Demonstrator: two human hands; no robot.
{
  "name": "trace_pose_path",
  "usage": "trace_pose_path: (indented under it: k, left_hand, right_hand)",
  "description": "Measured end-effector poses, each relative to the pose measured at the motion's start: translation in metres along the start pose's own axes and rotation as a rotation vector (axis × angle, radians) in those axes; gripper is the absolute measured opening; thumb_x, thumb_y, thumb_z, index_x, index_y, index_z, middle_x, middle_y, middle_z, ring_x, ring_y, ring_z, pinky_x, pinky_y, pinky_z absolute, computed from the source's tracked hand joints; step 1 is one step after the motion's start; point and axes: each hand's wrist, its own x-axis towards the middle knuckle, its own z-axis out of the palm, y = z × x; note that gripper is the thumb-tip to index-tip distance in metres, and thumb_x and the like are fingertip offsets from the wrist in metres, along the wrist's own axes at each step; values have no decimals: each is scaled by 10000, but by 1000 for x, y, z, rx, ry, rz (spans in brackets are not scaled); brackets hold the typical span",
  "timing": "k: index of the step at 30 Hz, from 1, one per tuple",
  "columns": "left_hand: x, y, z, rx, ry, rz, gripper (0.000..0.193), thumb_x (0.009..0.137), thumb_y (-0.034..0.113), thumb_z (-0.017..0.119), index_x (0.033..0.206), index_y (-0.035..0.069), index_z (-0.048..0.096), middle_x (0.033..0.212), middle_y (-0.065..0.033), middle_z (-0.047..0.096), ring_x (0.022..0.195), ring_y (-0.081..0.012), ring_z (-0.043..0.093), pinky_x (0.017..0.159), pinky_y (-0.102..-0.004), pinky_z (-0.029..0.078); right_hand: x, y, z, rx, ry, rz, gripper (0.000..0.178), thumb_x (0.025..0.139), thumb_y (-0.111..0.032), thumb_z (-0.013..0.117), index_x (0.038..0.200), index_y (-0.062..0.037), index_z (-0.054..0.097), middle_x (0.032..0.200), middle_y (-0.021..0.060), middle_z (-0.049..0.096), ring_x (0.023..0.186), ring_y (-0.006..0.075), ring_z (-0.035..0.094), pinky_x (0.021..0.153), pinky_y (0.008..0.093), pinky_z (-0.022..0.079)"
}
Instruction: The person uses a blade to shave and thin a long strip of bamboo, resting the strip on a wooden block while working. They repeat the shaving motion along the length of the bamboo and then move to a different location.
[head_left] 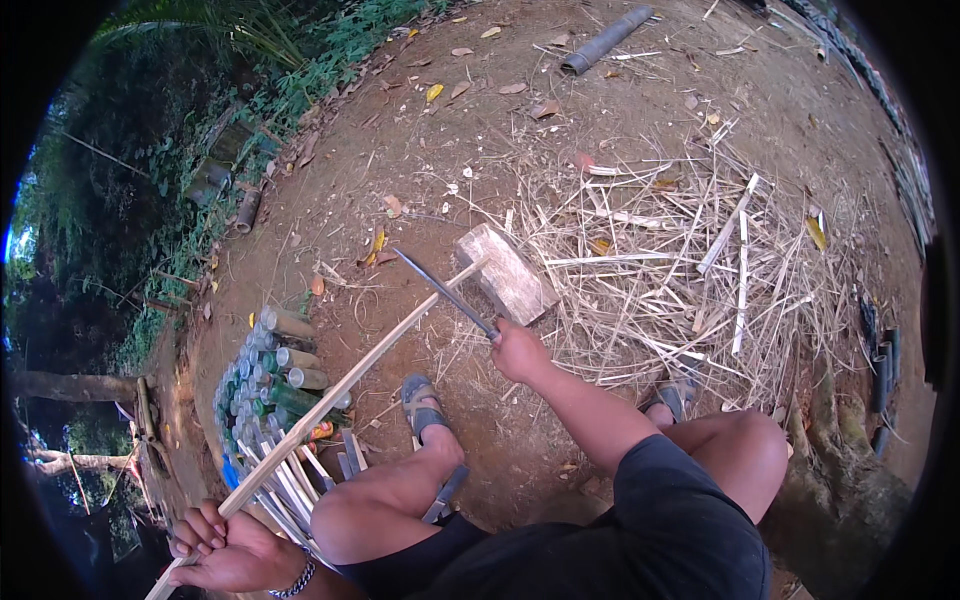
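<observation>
My left hand (225, 550), at the lower left, is closed round the near end of a long pale bamboo strip (345, 382). The strip slants up to the right, and its far end rests on a squared wooden block (512, 278) on the ground. In my right hand (520, 350) is the handle of a long-bladed knife (447, 291). Its narrow dark blade points up and left, crossing the strip just short of the block. From this view I cannot tell whether the edge bites into the strip.
Thin shavings and split strips (690, 250) lie heaped right of the block. Glass bottles (275, 365) stand in a cluster at left, with cut strips (290, 480) beside my leg. A dark tube (607, 40) lies farther off. Tree roots (835, 440) rise at the right.
</observation>
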Motion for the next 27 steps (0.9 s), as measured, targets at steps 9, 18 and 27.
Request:
trace_pose_path:
  k: [9, 18, 27]
  left_hand:
    - [10, 0, -10, 38, -7, -13, 534, 982, 556, 335, 737, 87, 403, 618, -8, 287, 550, -121, 248, 528, -261, 234]
    - [16, -4, -18, -22, 70, -53, 496, 982, 528, 390, 753, 91, 434, 627, -5, 336, 516, -108, 283, 521, -245, 272]
    - [29, -17, -73, -75, -7, -120, 580, 969, 581, 355, 909, 33, 534, 730, -62, 460, 682, -170, 462, 650, -288, 413]
  right_hand:
    - [33, 34, -4, -60, -8, 170, 333, 900, -230, 545, 1141, 0, 565, 1087, 226, 640, 1014, 378, 625, 875, 448, 499]
    - [68, 105, 7, -148, -26, 191, 356, 931, -262, 461, 1001, 44, 629, 1003, 261, 650, 949, 405, 628, 826, 446, 502]
    - [7, 109, 38, 43, -90, 307, 385, 905, -338, 502, 974, 7, 657, 928, 247, 667, 885, 379, 654, 788, 440, 513]
